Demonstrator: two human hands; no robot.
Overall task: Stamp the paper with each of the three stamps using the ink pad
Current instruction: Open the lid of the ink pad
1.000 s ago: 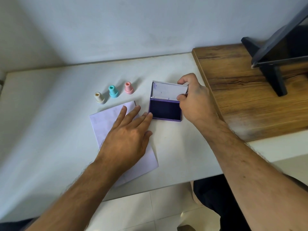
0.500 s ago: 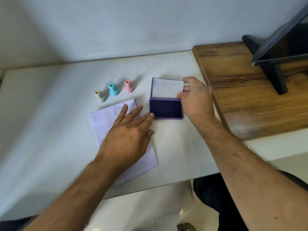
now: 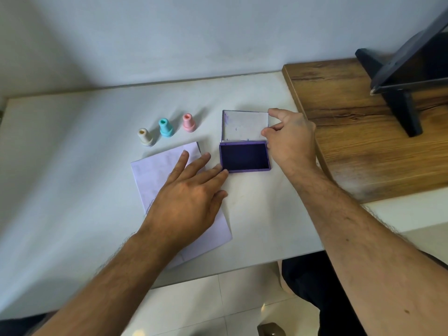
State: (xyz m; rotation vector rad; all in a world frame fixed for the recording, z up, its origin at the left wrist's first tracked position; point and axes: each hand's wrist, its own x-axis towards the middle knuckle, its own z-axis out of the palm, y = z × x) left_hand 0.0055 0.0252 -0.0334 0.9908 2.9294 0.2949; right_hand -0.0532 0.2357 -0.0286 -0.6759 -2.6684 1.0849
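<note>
Ink pad lies opened, right hand pinching its lid; left hand spread on paper.

I'm resting my left hand flat on the paper, fingertips touching the open ink pad, while my right hand is pinching its lid (laid back).

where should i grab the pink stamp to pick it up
Take the pink stamp by its narrow upper neck, coming straight down from above with thumb and forefinger. It stands upright with the wider base on the white table, and the teal stamp stands apart on its left, so there is probably room for the fingers.
</note>
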